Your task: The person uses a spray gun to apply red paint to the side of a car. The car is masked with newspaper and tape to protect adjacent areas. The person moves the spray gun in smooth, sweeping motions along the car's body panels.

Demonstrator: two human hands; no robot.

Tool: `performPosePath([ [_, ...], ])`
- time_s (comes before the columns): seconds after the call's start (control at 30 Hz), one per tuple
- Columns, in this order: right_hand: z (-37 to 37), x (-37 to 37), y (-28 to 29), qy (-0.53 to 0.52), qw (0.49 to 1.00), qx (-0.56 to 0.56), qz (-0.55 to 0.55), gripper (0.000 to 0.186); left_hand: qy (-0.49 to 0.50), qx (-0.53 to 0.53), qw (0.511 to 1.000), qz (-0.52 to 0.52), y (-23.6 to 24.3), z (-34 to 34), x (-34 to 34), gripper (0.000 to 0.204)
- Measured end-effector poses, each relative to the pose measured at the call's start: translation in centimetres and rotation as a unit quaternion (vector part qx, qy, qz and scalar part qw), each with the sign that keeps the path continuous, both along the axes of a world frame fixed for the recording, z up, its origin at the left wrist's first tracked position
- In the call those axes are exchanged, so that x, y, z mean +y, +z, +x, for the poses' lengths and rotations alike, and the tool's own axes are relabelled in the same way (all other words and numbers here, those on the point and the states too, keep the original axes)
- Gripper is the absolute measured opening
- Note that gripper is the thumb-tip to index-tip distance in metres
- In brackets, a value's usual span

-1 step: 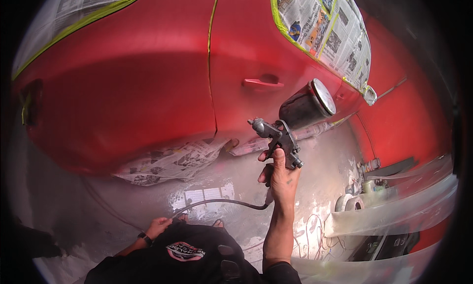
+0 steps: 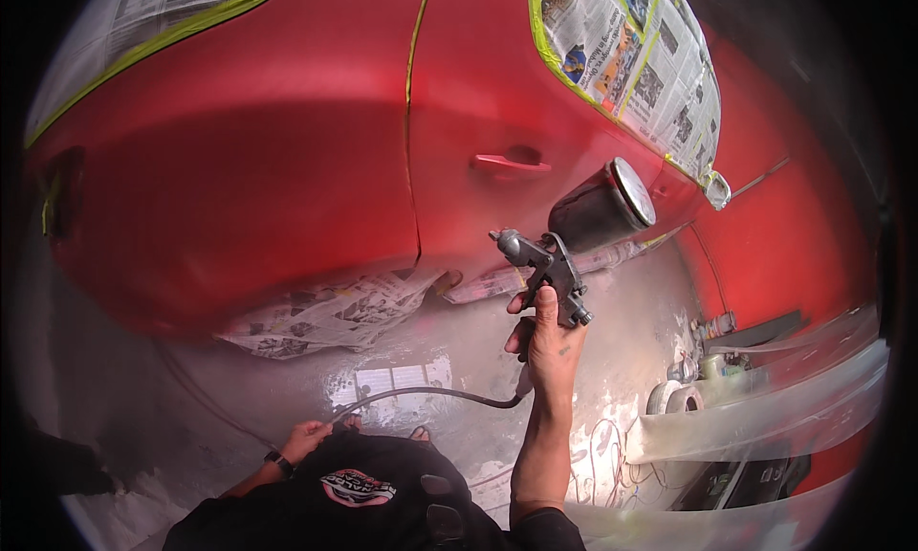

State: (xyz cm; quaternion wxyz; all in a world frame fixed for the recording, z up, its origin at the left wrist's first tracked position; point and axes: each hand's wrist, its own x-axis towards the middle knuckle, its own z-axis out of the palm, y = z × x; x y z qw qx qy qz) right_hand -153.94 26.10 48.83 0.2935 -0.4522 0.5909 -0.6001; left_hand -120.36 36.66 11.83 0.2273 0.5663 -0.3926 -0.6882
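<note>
Smooth grey floor (image 2: 478, 333) | left hand (image 2: 304, 440): fingers closed on thin dark hose (image 2: 435, 389) | right hand (image 2: 549, 348): wrapped round lower part of grey metal spray gun (image 2: 566, 279), its dark cylindrical cup (image 2: 591, 211) above the thumb | beyond: red car body (image 2: 277, 183)

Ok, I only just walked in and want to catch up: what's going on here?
A person's right hand grips a spray gun beside a red car, its nozzle pointing to the left. The left hand holds the hose low, near the body. Newspaper edged with yellow tape covers the windows. Whether any paint is coming out can't be told.
</note>
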Motion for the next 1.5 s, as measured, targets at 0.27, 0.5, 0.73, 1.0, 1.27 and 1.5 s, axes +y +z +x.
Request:
performPosePath([
  [0.27, -5.3, -0.9, 1.5, -0.122, 0.992, 0.01, -0.033, 0.043, 0.031, 0.029, 0.999, -0.008, 2.1, -2.2, 1.0, 0.028],
  [0.5, -2.4, 0.4, 4.0, -0.009, 1.0, 0.001, -0.004, 0.046, 0.034, 0.035, 0.997, -0.067, 1.1, -3.1, 2.0, 0.029],
  [0.73, -2.1, 0.0, 5.5, 0.055, 0.998, 0.031, -0.004, 0.052, 0.02, 0.033, 0.994, -0.104, 1.3, -2.8, 2.4, 0.022],
  [1.0, -7.4, -1.3, 5.4, -0.135, 0.989, 0.066, 0.012, 0.049, 0.031, 0.048, 0.989, -0.136, 1.1, -4.0, 1.7, 0.025],
  [1.27, -2.8, -1.5, 9.0, -0.012, 0.997, 0.077, -0.001, 0.049, 0.006, 0.052, 0.99, -0.127, 1.8, -4.0, 0.1, 0.027],
  [1.5, 0.5, -2.5, 11.2, 0.081, 0.992, 0.08, -0.052, 0.056, -0.022, 0.052, 0.991, -0.124, 2.7, -3.6, -0.4, 0.025],
])
